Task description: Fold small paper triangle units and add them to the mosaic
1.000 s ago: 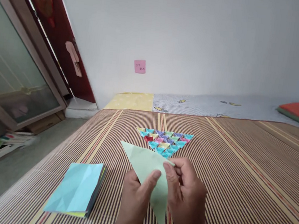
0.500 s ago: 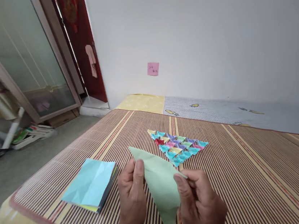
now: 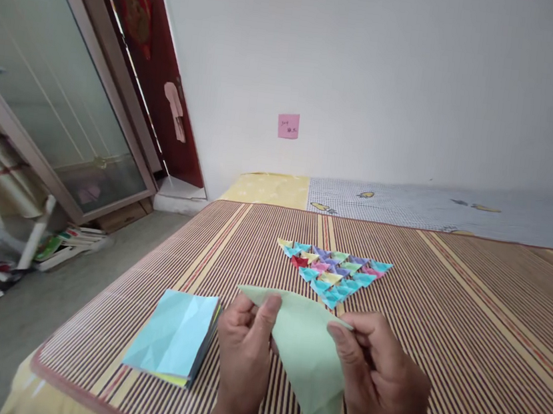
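You are pinching a pale green folded paper triangle [image 3: 307,348] between left hand [image 3: 242,357] and right hand [image 3: 381,381]; its long axis is running far-left to near-right, sharp tip nearest you.

- Striped mat [image 3: 445,308]: covers bed surface.
- Paper stack [image 3: 172,335], blue sheet on top: lies on mat near left edge.
- Triangle of small folded pieces [image 3: 333,273], mixed colours: flat on mat, centre.
- Pink note [image 3: 288,126]: stuck on white wall.
- Dark red door [image 3: 144,50], glass panel [image 3: 33,90]: at left.
- Books [image 3: 67,245]: on floor below panel.
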The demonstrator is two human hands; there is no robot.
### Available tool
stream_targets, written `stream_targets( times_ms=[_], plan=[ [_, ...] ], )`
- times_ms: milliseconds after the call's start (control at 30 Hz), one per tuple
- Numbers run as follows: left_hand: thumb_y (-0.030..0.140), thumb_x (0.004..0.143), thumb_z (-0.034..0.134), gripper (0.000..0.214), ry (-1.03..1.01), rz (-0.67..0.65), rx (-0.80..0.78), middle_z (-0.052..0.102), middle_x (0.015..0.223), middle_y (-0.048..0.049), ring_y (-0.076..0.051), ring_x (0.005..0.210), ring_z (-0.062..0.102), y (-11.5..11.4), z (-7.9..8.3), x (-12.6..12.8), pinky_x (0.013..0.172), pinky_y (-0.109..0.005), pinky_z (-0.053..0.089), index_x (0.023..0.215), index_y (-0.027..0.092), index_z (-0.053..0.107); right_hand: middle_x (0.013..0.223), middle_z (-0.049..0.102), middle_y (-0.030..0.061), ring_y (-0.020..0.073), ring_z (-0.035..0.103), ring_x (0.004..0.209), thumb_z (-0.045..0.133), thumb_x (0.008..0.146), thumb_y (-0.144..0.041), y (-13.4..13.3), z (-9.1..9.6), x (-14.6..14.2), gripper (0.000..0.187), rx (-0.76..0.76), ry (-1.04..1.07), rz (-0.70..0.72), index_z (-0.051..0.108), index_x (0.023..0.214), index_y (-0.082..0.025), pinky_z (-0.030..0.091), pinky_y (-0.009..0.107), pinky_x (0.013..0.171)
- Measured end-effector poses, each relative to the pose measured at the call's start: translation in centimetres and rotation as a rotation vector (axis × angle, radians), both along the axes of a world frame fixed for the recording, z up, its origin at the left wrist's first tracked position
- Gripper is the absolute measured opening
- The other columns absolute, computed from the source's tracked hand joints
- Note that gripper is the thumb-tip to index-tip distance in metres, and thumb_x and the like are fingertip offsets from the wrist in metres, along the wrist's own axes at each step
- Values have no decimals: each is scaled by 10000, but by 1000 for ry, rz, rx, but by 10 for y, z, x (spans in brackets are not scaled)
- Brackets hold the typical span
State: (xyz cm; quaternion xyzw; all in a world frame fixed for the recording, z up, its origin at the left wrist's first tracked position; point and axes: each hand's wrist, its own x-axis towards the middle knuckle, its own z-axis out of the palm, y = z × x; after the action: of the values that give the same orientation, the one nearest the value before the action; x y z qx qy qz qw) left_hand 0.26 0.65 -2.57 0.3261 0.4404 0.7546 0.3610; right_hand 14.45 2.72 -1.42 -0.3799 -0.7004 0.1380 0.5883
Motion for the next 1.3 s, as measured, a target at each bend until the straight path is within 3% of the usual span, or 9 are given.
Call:
stream_targets(
  times_ms=[233,367,433,533,600,700,833,1100,1300],
  plan=[
    [418,882,737,285,78,252,63,521,563,61,-91,483,464,4,2,-13,463,-196,385,750,194,619,565,535,-88,78,464,398,574,1003,-251,6,-4,2,141,29,-28,66,584,862,-237,350,173,414],
    [395,920,701,280,47,284,80,553,573,56,-99,526,496,12,2,-21,521,-201,422,748,197,603,547,486,-96,64,434,383,572,1001,-211,10,-3,5,157,32,-17,119,568,845,-227,304,163,385],
    [435,954,645,277,-9,221,99,598,622,40,-106,553,516,15,1,-24,545,-211,435,818,193,633,545,478,-95,63,434,387,573,1000,-209,13,-2,7,160,-4,-4,109,566,841,-221,296,160,382],
    [507,997,537,354,7,-96,67,637,678,8,-123,601,540,16,0,-24,578,-232,436,935,184,668,545,480,-92,64,433,396,580,996,-222,18,-2,11,159,-46,57,56,567,838,-213,295,158,380],
    [476,974,598,312,81,-309,-8,634,664,5,-118,601,522,15,-1,-19,577,-226,409,927,177,673,558,501,-85,68,449,411,582,996,-237,21,-3,14,155,-73,101,41,572,843,-211,315,156,388],
    [403,925,702,234,140,-440,-86,617,664,14,-99,589,477,12,-4,-9,564,-214,362,921,169,686,573,524,-76,76,474,430,576,999,-259,25,-5,17,152,-125,142,70,577,855,-210,347,154,396],
    [387,943,683,232,131,-493,-126,574,663,12,-110,605,446,11,-7,2,584,-239,354,941,158,720,580,538,-73,78,476,438,580,997,-269,25,-5,19,150,-182,167,100,571,859,-210,352,155,396],
    [477,985,575,480,130,-452,-101,524,568,10,-125,566,443,11,-6,5,576,-251,366,612,176,562,575,496,-77,76,449,450,568,995,-278,25,-2,21,180,-216,178,120,554,831,-206,325,162,409],
    [360,764,855,286,82,-314,-149,696,743,-23,-131,590,546,12,-3,6,578,-243,447,943,163,751,579,469,-76,86,427,466,550,995,-302,24,2,20,205,-289,127,194,531,814,-208,311,181,428]
  ],
)
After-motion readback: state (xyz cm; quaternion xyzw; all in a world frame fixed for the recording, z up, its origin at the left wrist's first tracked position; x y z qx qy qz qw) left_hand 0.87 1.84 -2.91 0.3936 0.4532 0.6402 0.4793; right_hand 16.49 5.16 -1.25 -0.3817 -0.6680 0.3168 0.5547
